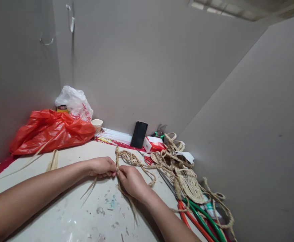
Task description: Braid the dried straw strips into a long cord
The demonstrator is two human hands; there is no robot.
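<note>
A tan braided straw cord (117, 155) runs up from between my two hands and bends off to the right across the table. My left hand (102, 167) is closed in a pinch on the cord, and loose straw strands (89, 188) stick out below it. Right beside it, my right hand (132, 180) also pinches the cord, its fingertips almost touching those of the left. More loose fibres (134, 210) hang down under the right hand. The fingers partly hide the spot where the strands cross.
At right lies a tangled heap of braided cord (187, 181), with red-handled scissors (148, 160) and long orange and green handles (202, 218). A phone (139, 134) leans on the wall near a red box (155, 144). Back left are a red plastic bag (53, 131) and paper cup (97, 124).
</note>
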